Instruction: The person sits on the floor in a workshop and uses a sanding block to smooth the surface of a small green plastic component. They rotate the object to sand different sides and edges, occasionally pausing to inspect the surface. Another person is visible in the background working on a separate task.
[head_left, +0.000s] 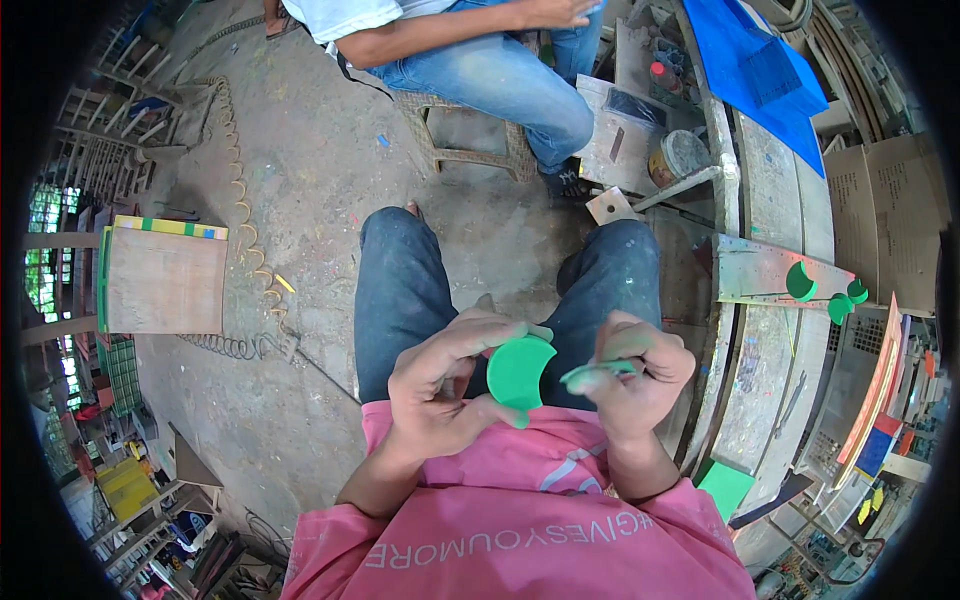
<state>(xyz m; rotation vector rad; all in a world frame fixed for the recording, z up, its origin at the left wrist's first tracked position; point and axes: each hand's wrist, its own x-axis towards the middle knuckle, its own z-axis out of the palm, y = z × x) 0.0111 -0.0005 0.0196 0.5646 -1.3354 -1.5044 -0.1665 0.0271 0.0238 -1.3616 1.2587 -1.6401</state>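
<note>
Above my lap, my left hand (437, 385) is closed on a green disc-shaped piece (517, 374) with a curved notch in its right side. Thumb and fingers grip it by its edges, its flat face turned up. Just to the right, my right hand (645, 380) pinches a thin greenish piece (603, 373), slightly blurred; whether it is a folded sheet or another cut part I cannot tell. A small gap separates it from the notched disc. Similar green notched pieces (801, 282) lie on a board on the bench at the right.
The long wooden bench (765, 390) runs along my right, with a green rectangular sheet (726, 489) near its front. Ahead, a person in jeans (480, 75) sits on a woven stool (470, 130). A coiled hose (243, 215) and a wooden panel (166, 280) are at the left.
</note>
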